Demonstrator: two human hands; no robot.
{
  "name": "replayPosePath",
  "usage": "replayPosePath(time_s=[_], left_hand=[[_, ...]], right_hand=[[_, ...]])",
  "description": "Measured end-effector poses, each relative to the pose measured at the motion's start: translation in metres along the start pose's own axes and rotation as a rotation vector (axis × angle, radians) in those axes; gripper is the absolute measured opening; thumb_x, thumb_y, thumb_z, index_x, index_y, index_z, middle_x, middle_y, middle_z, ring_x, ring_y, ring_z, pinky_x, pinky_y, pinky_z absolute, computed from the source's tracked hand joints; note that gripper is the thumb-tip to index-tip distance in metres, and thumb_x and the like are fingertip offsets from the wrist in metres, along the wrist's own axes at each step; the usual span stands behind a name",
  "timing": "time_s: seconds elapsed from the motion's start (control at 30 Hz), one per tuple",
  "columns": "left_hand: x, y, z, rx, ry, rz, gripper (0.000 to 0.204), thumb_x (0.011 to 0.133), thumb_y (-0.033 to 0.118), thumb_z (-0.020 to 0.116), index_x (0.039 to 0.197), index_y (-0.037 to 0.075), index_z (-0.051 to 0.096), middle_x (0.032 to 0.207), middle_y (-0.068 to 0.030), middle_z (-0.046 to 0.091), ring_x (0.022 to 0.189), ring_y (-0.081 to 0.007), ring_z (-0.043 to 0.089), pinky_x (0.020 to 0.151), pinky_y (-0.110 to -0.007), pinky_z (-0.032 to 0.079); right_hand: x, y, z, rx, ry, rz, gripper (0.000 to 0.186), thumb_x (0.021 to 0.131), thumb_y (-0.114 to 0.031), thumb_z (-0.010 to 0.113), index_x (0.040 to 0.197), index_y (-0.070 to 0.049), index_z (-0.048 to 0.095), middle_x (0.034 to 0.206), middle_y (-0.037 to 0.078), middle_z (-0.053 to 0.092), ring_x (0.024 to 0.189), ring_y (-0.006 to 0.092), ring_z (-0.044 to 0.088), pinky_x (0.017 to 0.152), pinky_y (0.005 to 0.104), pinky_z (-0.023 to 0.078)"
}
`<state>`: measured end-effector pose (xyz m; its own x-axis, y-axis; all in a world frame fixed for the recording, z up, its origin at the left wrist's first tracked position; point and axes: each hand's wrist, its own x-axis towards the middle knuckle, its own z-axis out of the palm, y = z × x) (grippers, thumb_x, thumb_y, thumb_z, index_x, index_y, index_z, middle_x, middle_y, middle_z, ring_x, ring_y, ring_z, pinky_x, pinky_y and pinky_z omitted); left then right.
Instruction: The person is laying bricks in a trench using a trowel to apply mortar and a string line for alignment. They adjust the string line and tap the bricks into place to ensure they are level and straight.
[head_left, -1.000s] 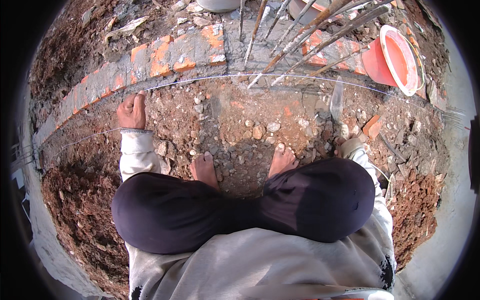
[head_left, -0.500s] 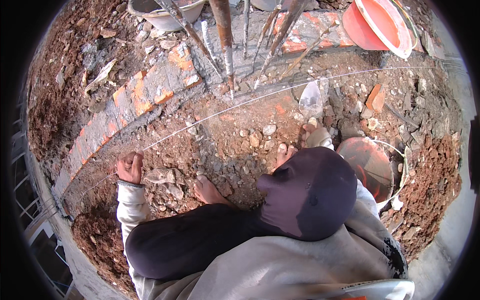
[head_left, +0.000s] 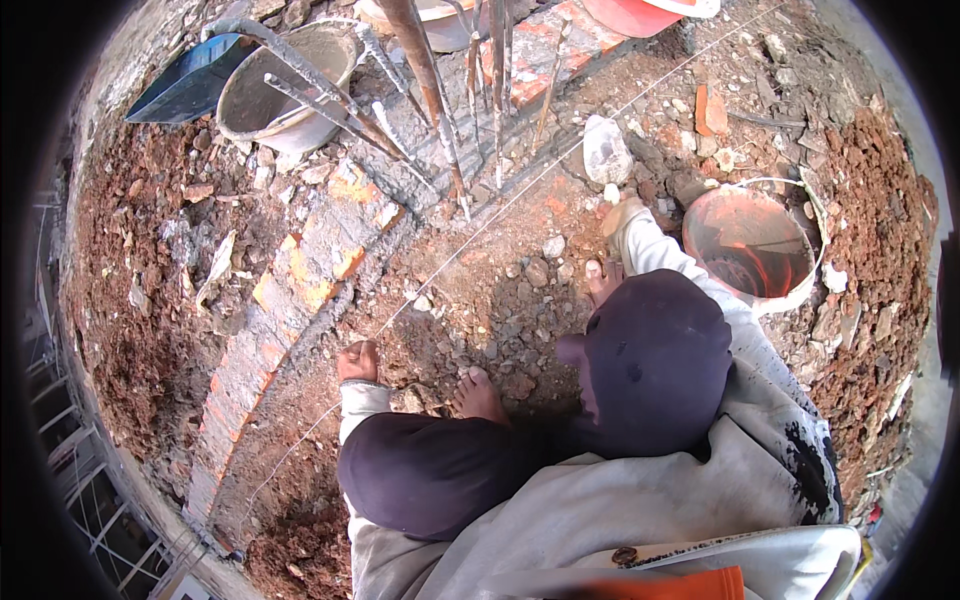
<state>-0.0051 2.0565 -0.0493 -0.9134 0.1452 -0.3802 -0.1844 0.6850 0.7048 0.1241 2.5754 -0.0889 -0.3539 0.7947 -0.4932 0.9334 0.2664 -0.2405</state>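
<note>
My left hand [head_left: 358, 362] is closed with its fingers bent around a thin white string [head_left: 455, 257], low over the soil beside the brick row. From there the string runs taut toward the upper right, past the steel bars, and a slack tail trails below the hand. My right hand [head_left: 622, 214], partly hidden by its sleeve, looks closed at the near end of a trowel. The trowel's pale, shiny blade [head_left: 606, 150] points away from me, next to the string; its handle is mostly covered.
A mortared brick row [head_left: 290, 290] curves along the left. Rusty rebar [head_left: 425, 90] sticks up at the top centre. A mortar-stained bucket [head_left: 290, 95] and blue scoop [head_left: 185, 85] stand upper left, a red bucket [head_left: 640, 15] at the top, another bucket [head_left: 750, 245] at right. A brick piece [head_left: 711, 110] lies beyond.
The view has turned, so the string now slopes more steeply and the blue scoop has come in. Both hands keep about the same places by the string; the trowel blade has tilted slightly.
</note>
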Motion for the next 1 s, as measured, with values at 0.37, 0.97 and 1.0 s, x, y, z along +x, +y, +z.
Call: replayPosePath(time_s=[0.37, 0.97, 1.0], left_hand=[[0.029, -0.033, -0.009, 0.240, 0.100, -0.075, 0.035, 0.072, 0.039, 0.053, 0.073, 0.005, 0.061, 0.071, -0.0230, 0.057, 0.074, -0.0366, 0.056, 0.067, -0.039, 0.043], [0.027, -0.075, -0.023, 0.270, 0.199, 0.071, 0.032, 0.072, 0.034, 0.055, 0.068, 0.004, 0.064, 0.060, -0.0200, 0.057, 0.063, -0.0355, 0.059, 0.061, -0.041, 0.046], [0.027, -0.079, -0.026, 0.258, 0.176, 0.022, 0.029, 0.071, 0.031, 0.057, 0.068, 0.003, 0.064, 0.060, -0.0198, 0.057, 0.061, -0.0347, 0.058, 0.058, -0.040, 0.045]], right_hand=[[-0.160, -0.010, 0.001, -0.386, -0.079, -0.436, 0.033, 0.084, -0.032, 0.044, 0.111, -0.014, 0.049, 0.105, 0.014, 0.051, 0.102, 0.0244, 0.048, 0.082, 0.0391, 0.039], [-0.262, 0.003, 0.097, -0.840, 0.071, -1.003, 0.024, 0.084, -0.019, 0.045, 0.107, -0.014, 0.049, 0.099, 0.008, 0.053, 0.095, 0.0229, 0.049, 0.078, 0.0401, 0.041], [-0.258, 0.000, 0.095, -0.815, 0.055, -0.984, 0.024, 0.085, -0.019, 0.046, 0.108, -0.013, 0.048, 0.098, 0.008, 0.053, 0.094, 0.0226, 0.049, 0.077, 0.0398, 0.041]])
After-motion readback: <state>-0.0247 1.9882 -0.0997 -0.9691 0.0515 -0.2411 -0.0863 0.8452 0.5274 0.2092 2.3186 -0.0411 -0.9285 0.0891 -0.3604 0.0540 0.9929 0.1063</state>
